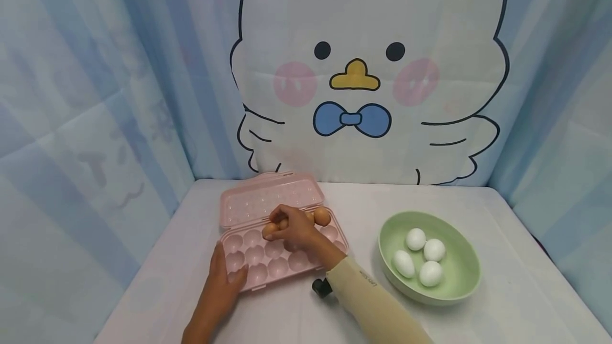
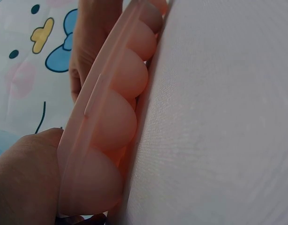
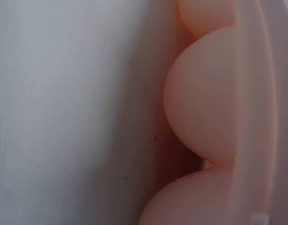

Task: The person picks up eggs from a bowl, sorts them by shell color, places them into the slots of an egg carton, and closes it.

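Inside dimpled plastic tray [image 1: 277,268]: rounded brown eggs [image 1: 322,216].

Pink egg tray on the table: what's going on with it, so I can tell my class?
A person's left hand grips the near left corner of the pink egg tray, its lid open. The right hand pinches a brown egg at the back row; more brown eggs sit further right. Four white eggs lie in a green bowl.
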Motion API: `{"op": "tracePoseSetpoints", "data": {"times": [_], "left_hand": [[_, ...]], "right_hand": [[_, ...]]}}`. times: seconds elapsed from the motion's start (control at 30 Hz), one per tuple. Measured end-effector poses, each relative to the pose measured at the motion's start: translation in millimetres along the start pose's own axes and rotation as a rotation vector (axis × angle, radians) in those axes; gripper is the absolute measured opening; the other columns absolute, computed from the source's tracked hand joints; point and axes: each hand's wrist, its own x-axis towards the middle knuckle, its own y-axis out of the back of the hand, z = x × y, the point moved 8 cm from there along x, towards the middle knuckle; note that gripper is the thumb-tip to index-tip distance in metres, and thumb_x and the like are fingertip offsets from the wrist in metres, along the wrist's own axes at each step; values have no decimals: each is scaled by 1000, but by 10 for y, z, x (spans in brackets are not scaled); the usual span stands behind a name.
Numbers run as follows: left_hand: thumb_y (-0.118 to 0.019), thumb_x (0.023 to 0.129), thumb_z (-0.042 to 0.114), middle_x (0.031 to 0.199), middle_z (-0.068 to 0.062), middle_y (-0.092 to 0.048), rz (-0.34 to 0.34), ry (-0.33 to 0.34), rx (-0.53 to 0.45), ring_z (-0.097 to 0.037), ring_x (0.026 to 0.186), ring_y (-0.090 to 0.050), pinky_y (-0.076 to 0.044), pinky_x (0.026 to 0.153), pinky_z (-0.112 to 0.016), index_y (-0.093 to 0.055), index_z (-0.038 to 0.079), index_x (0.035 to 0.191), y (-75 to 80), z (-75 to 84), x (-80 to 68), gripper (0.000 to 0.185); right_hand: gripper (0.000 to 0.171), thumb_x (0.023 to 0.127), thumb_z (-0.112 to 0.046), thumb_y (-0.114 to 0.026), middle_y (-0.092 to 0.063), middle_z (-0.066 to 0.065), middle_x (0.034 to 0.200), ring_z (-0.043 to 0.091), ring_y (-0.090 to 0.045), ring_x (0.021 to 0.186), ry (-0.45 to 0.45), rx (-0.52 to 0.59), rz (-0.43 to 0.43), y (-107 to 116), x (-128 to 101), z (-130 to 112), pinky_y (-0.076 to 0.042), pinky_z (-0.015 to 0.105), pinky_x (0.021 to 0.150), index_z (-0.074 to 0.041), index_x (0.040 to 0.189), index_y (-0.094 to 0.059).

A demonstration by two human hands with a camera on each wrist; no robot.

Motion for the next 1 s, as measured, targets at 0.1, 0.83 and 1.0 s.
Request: {"op": "tracePoseSetpoints", "data": {"times": [0.1, 0.83, 1.0], "left_hand": [[-57, 103, 43, 169, -26, 7, 0, -1, -5, -47, 154, -3, -10, 120, -60, 11, 1, 163, -13, 3, 3, 100], [-56, 103, 39, 165, -34, 9, -23, 6, 42, -54, 151, -4, -10, 118, -63, 14, -6, 159, -18, 29, -6, 101], [-56, 103, 42, 165, -33, 12, -45, 13, 40, -54, 150, -3, -9, 118, -63, 16, -5, 159, -22, 31, 4, 102]], "right_hand": [[38, 80, -21, -92, -69, -7, 107, 12, -64, 96, -11, 26, 8, 21, -2, 27, -54, 29, 87, -18, 111, -70], [33, 92, -12, -80, -69, 7, 121, 23, -63, 123, 190, 166, 17, 627, -485, -501, -44, 49, 111, -8, 122, -70], [34, 92, -12, -80, -68, 12, 122, 34, -63, 120, 214, 178, 22, 920, -706, -579, -46, 54, 107, -7, 123, -69]]}}
